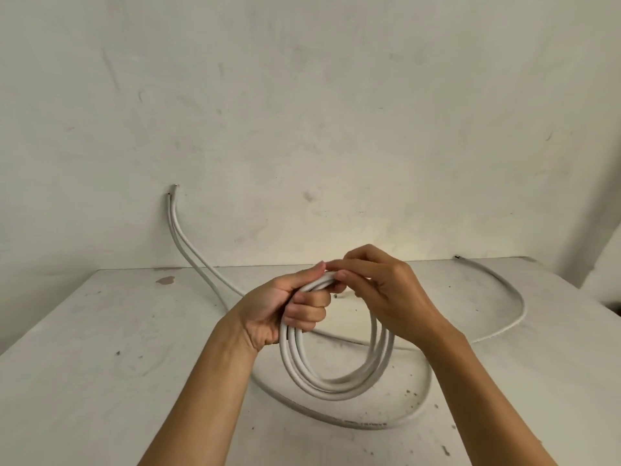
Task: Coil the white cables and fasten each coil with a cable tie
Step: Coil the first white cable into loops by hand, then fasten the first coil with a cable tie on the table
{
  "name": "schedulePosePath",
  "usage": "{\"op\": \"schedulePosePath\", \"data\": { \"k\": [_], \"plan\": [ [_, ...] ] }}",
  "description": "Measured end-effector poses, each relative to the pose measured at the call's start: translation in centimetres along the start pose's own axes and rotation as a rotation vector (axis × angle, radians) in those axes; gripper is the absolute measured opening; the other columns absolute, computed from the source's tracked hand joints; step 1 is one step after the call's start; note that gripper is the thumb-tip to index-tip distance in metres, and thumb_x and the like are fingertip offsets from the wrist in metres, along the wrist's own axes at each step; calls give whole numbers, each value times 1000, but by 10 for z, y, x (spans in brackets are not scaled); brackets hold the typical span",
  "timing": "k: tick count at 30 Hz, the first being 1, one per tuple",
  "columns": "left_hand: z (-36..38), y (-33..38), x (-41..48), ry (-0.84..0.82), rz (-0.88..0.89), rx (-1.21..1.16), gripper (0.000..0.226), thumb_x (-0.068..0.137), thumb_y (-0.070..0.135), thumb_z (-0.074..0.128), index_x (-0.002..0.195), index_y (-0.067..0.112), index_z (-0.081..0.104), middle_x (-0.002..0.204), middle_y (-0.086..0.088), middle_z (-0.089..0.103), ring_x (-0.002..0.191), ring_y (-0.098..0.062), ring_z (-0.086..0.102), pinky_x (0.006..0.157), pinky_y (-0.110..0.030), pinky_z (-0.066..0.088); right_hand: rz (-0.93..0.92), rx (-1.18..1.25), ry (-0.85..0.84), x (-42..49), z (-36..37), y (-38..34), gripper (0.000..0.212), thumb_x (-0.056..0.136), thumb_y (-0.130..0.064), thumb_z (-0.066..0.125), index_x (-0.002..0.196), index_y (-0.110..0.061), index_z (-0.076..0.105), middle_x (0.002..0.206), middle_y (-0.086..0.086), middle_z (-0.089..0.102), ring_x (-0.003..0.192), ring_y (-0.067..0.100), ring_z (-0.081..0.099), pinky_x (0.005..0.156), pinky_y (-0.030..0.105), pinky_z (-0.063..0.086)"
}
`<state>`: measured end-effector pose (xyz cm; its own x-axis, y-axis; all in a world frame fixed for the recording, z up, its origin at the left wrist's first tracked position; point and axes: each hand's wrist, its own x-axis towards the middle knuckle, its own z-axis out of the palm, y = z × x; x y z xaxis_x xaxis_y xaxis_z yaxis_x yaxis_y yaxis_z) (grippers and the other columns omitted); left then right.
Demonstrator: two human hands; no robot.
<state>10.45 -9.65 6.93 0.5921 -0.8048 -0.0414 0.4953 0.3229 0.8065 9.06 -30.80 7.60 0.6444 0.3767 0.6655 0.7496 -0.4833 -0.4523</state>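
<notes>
A coil of white cable (331,386) with about three loops hangs above the table. My left hand (289,307) is closed around the coil's top left part. My right hand (379,287) pinches the cable at the top of the coil, fingertips touching the left thumb. Loose white cable (346,422) runs from under the coil in a wide curve on the table. Two cable ends (172,200) rise against the wall at the left. Another white cable (514,294) curves along the right side. No cable tie shows.
The white table (100,364) is stained and speckled, its far edge meeting a scuffed white wall (302,129). A dark gap (615,307) shows past the table's right edge.
</notes>
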Motion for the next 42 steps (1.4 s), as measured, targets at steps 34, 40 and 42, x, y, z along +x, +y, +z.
{"op": "schedulePosePath", "data": {
  "k": [34,40,42],
  "plan": [
    [144,-220,159,643,248,901,14,91,35,74,100,28,82,77,12,79,62,12,62,69,-16,45,813,-487,431,-279,-176,25,17,97,-30,71,92,-18,82,83,-2,79,71,15,68,72,32,53],
    [141,-222,162,600,251,844,14,94,29,72,102,26,82,79,7,79,52,11,56,70,-22,45,969,-649,117,-338,-225,46,17,91,-33,75,105,-23,80,91,-12,70,84,12,61,76,32,47],
    [140,-222,162,594,248,826,16,95,27,69,104,25,82,79,5,79,52,10,55,71,-24,44,962,-641,83,-349,-215,51,22,92,-40,73,109,-26,78,96,-11,64,90,13,57,77,30,43]
  ]
}}
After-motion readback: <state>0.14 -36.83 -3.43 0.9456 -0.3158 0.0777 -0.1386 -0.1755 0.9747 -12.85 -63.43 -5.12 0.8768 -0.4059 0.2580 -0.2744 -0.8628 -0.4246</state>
